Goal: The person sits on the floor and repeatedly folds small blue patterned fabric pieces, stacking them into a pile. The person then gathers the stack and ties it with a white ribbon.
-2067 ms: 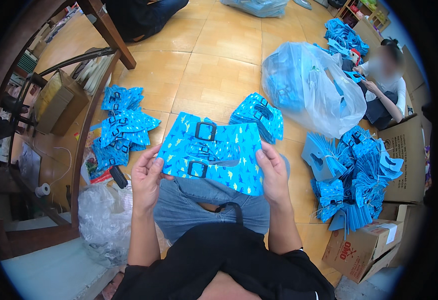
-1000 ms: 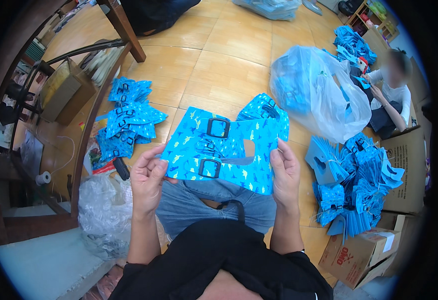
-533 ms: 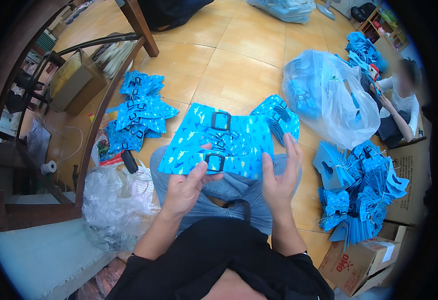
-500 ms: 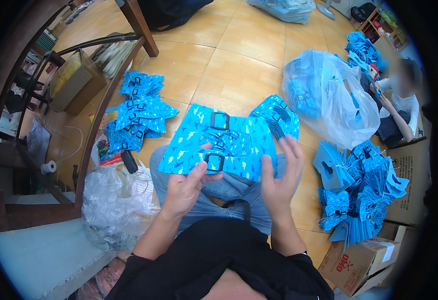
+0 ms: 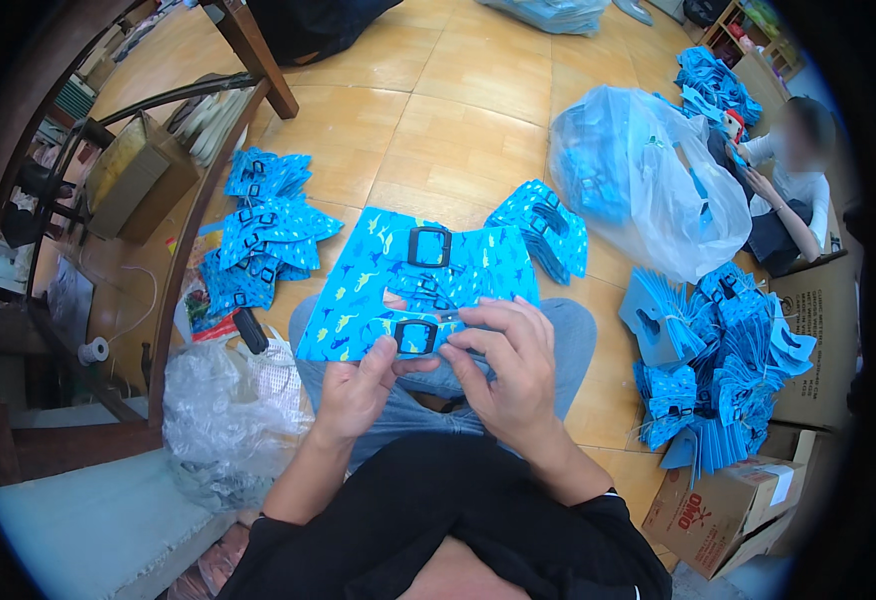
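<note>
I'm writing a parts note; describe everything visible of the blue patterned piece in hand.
The blue piece looks thin, fabric or plastic unclear, printed with small yellow and darker figures. Two squarish black buckles sit on it, one nearer, one farther, with an opening between. It is held over the lap, the near edge in the left hand's grip; the right hand touches it beside the nearer buckle.
</note>
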`<state>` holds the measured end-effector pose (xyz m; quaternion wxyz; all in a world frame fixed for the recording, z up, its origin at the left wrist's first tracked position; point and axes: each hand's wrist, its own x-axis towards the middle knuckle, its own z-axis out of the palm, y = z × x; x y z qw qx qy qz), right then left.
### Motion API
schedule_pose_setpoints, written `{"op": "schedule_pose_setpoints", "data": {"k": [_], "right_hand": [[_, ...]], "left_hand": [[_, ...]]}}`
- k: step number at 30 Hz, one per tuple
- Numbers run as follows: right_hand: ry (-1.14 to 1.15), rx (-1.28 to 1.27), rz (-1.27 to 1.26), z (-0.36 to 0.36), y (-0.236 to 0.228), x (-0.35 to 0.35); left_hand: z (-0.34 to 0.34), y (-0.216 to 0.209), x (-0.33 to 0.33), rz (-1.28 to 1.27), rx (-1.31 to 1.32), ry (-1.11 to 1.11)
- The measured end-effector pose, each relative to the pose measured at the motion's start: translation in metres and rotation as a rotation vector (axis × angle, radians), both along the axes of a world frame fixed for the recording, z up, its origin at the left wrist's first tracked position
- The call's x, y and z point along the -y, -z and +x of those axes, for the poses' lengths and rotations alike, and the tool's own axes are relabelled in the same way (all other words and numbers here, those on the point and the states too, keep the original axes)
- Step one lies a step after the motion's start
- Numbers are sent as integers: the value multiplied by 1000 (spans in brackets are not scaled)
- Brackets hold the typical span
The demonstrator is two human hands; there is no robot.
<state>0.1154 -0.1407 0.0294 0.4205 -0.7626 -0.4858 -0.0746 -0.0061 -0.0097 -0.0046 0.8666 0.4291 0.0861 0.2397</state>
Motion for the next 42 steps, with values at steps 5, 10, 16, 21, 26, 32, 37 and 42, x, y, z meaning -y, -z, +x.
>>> {"op": "schedule_pose_setpoints", "data": {"k": [5, 10, 16, 21, 26, 32, 37, 42], "right_hand": [[-49, -90, -6, 2, -3, 1], [-53, -79, -31, 2, -2, 2], [157, -143, 151, 25, 7, 15], [222, -528, 262, 38, 17, 26], [-128, -1083, 317, 31, 19, 33], [-58, -992, 346, 31, 22, 30], [28, -856, 297, 42, 22, 38], [61, -708, 75, 51, 16, 40]], "left_hand": [[-2, 0, -1, 94, -42, -14], [-1, -1, 0, 131, -99, -31], [0, -1, -2, -74, -73, -130], [-2, 4, -9, -85, -20, -82], [-1, 10, -11, -71, -2, -35], [-4, 9, -10, -40, -54, -61], [-11, 2, -32, -161, 82, 9], [-15, 3, -42, -27, -186, -2]]}}
